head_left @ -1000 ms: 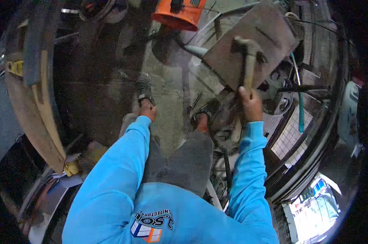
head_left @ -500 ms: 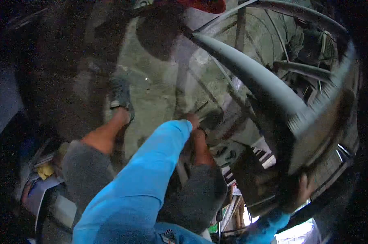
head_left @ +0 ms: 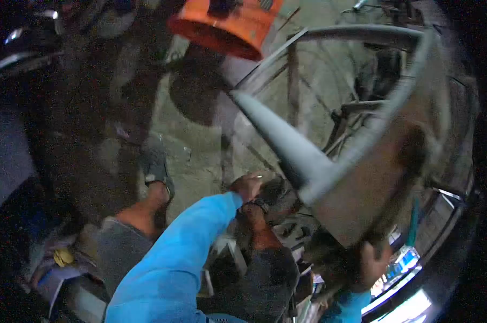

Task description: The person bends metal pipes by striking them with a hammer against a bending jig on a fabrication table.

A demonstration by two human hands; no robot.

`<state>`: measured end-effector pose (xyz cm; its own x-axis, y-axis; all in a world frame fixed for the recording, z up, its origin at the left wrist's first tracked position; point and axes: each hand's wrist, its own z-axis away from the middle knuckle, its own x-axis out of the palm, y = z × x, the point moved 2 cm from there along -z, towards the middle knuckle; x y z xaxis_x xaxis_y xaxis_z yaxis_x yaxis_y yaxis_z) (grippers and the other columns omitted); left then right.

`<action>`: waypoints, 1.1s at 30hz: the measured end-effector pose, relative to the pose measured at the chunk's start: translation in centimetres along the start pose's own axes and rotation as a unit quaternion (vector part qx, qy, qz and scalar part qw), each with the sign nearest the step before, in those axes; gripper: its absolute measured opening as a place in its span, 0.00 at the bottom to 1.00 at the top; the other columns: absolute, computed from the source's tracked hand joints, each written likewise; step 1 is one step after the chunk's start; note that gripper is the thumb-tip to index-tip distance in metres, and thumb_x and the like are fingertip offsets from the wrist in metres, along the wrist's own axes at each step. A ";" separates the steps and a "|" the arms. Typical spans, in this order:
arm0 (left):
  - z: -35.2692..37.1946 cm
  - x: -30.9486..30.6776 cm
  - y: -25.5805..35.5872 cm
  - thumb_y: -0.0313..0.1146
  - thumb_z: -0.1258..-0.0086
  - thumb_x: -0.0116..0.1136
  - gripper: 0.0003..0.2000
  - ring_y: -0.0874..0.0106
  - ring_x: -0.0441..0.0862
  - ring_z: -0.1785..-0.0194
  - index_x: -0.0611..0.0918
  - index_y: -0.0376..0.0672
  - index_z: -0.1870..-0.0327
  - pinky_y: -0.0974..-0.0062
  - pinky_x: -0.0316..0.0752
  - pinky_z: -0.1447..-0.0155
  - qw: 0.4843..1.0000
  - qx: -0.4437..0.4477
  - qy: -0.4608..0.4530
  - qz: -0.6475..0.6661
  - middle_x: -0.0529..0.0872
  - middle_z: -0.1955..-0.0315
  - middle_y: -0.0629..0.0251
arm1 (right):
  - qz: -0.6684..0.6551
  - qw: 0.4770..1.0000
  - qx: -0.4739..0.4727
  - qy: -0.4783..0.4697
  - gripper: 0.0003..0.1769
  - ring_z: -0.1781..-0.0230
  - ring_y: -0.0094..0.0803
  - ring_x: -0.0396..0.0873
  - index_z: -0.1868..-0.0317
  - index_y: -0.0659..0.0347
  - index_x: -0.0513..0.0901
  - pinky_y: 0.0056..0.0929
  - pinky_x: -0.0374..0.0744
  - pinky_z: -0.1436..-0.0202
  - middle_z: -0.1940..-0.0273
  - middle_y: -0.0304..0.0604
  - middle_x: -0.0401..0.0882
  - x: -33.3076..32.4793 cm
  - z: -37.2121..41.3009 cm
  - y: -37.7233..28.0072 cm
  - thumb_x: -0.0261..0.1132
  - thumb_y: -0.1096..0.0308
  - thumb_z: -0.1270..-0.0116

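Observation:
My left hand point(head_left: 249, 185), at the end of a light blue sleeve, is beside my right ankle, just above the dark shoe point(head_left: 281, 199). Its fingers are curled, with a small bright spot at the tips; what they hold is too blurred to name. At the lower right my right hand point(head_left: 375, 264) grips the near lower edge of a brown panel point(head_left: 362, 210), its thumb side visible and the fingertips partly hidden in shadow. A pale grey rim and a thick grey bar point(head_left: 286, 137) frame the panel, which stands tilted and smeared by motion.
An orange bucket point(head_left: 216, 29) is at the top, with a dark round shadow on the concrete floor point(head_left: 195, 145) below it. My left shoe point(head_left: 156, 161) rests on that floor. A yellow item point(head_left: 64, 257) lies among clutter at the lower left.
The grey-rimmed panel has swung left and toward me, with my right hand on it. My view has shifted upward, bringing the orange bucket further in. The left hand remains by the ankle.

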<state>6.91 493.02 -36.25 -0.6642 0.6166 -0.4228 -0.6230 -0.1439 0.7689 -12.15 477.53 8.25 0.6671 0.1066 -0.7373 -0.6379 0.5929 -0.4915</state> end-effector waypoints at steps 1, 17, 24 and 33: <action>2.4 -4.6 2.1 0.35 0.33 0.50 0.17 0.56 0.73 0.44 0.76 0.42 0.44 0.60 0.70 0.41 0.994 -0.035 0.082 0.058 0.78 0.50 0.56 | 0.045 0.998 -0.036 -0.038 0.25 0.52 0.37 0.76 0.47 0.69 0.76 0.37 0.72 0.45 0.51 0.49 0.79 1.7 0.3 -4.4 0.67 0.63 0.41; 12.9 -49.7 43.8 0.25 0.38 0.52 0.19 0.76 0.70 0.69 0.75 0.40 0.44 0.74 0.71 0.62 0.793 0.228 0.538 0.174 0.73 0.67 0.68 | -0.069 0.979 -0.072 -0.178 0.30 0.61 0.39 0.79 0.50 0.66 0.77 0.37 0.76 0.54 0.62 0.50 0.82 -5.7 6.8 -4.4 0.69 0.49 0.42; 0.6 -41.7 42.0 0.56 0.30 0.51 0.23 0.79 0.71 0.63 0.76 0.42 0.55 0.78 0.69 0.58 0.701 0.250 0.429 0.513 0.76 0.65 0.72 | 0.094 0.987 -0.047 -0.119 0.26 0.57 0.54 0.80 0.47 0.61 0.73 0.47 0.76 0.53 0.60 0.57 0.81 -7.1 8.3 1.9 0.67 0.58 0.42; 2.4 -41.5 42.3 0.62 0.29 0.40 0.29 0.79 0.70 0.68 0.79 0.39 0.60 0.78 0.66 0.61 0.758 0.215 0.485 0.379 0.76 0.70 0.70 | -0.123 0.971 -0.192 -0.070 0.23 0.64 0.37 0.80 0.48 0.68 0.74 0.35 0.77 0.59 0.63 0.52 0.81 -11.0 9.3 -9.2 0.65 0.64 0.40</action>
<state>9.10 463.23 14.93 -0.8852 -0.4069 0.2253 0.1432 0.2224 0.9644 -9.99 478.33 25.20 0.8459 0.1236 -0.5188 -0.5315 0.2750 -0.8012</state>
